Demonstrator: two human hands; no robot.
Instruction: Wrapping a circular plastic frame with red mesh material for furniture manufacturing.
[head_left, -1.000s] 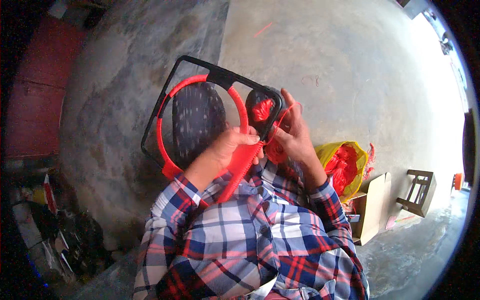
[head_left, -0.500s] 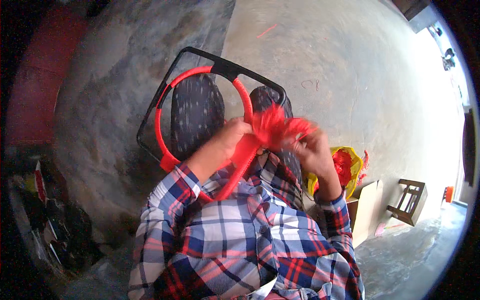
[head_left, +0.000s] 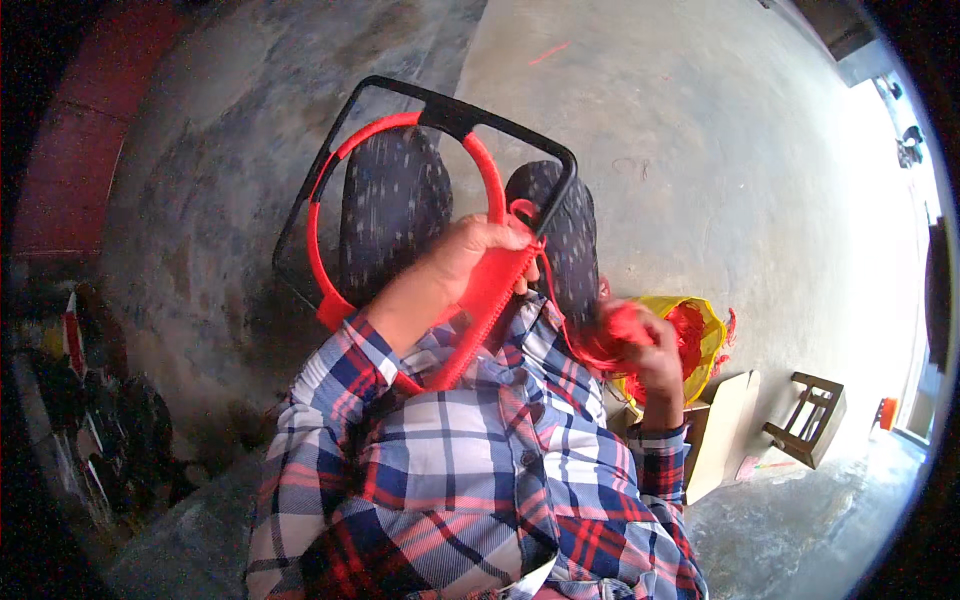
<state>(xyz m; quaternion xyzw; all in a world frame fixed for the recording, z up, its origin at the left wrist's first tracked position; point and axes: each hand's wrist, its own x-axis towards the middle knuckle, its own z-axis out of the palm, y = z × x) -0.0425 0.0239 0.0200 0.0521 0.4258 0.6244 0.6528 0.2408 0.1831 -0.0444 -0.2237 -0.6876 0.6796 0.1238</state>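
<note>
Across my lap lies a black frame (head_left: 345,130) with a round ring (head_left: 487,175) inside it, much of the ring covered in red wrapping. My left hand (head_left: 465,255) is closed on the ring's right side, where a wide red wrapped section (head_left: 490,280) with a ridged edge runs down toward my shirt. From beside that thumb, a red strand leads across to a loose bundle of red cord (head_left: 622,325). My right hand (head_left: 655,355), slightly blurred, is closed around this bundle, apart from the ring.
Just beyond my right hand stands a yellow container (head_left: 714,345) holding more red strands. A cream board (head_left: 725,435) and a small dark wooden stool (head_left: 808,420) are farther right. Red scraps, one a short strand (head_left: 548,53), lie on the concrete floor. Dark clutter (head_left: 110,440) sits at left.
My right hand has moved right and down with the red bundle, away from the ring, drawing a strand out between them. My left hand still grips the ring.
</note>
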